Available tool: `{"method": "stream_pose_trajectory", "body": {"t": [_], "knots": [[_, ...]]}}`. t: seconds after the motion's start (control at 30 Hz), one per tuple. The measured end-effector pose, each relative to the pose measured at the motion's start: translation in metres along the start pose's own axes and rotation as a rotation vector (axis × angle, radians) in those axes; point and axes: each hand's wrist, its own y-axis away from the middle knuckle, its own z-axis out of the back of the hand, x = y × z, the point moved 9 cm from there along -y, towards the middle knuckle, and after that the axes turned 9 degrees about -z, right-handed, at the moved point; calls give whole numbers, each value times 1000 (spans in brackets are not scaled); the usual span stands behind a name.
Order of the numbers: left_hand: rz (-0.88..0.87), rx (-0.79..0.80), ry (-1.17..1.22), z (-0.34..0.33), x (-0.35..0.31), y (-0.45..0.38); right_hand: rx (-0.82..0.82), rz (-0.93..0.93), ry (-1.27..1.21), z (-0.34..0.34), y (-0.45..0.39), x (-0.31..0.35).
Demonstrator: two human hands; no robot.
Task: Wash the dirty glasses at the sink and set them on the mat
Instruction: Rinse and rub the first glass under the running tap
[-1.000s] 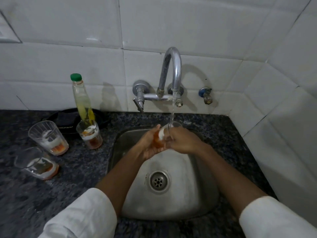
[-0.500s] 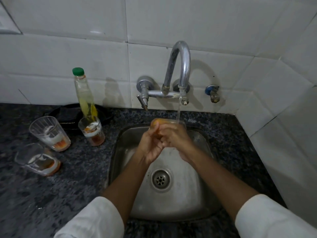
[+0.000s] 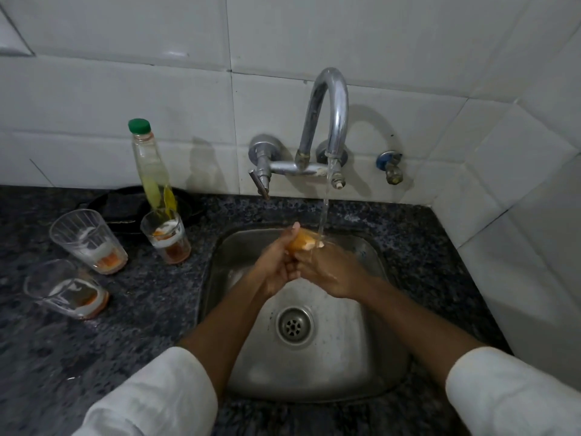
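Over the steel sink both my hands hold one dirty glass with orange residue, right under the running water from the tap. My left hand grips the glass from the left, thumb up. My right hand wraps it from the right, and most of the glass is hidden by my fingers. Three more dirty glasses stand on the counter at left: one near the sink, a second further left, a third nearest me. A dark mat lies behind them by the wall.
A clear bottle with a green cap stands between the mat and the near glass. The dark speckled counter surrounds the sink. White tiled walls close the back and right. A small blue-capped valve sits right of the tap.
The glass has turned in my hands and shifted a little left under the stream, its orange side now up. The view has tilted downward slightly.
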Motion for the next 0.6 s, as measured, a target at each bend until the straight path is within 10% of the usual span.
{"method": "stream_pose_trajectory", "body": {"t": [0.13,0.3,0.43,0.6], "knots": [[-138,59,374,-7,-6,0,-163,-218,-780,26,0,2],[14,-83,-70,7,-3,-2,38,-85,69,-3,-3,-4],[-103,52,394,-13,-7,5,-204,-325,-771,19,-3,-9],[-9,-35,-38,2,-8,-1,3,-5,73,0,0,9]]}}
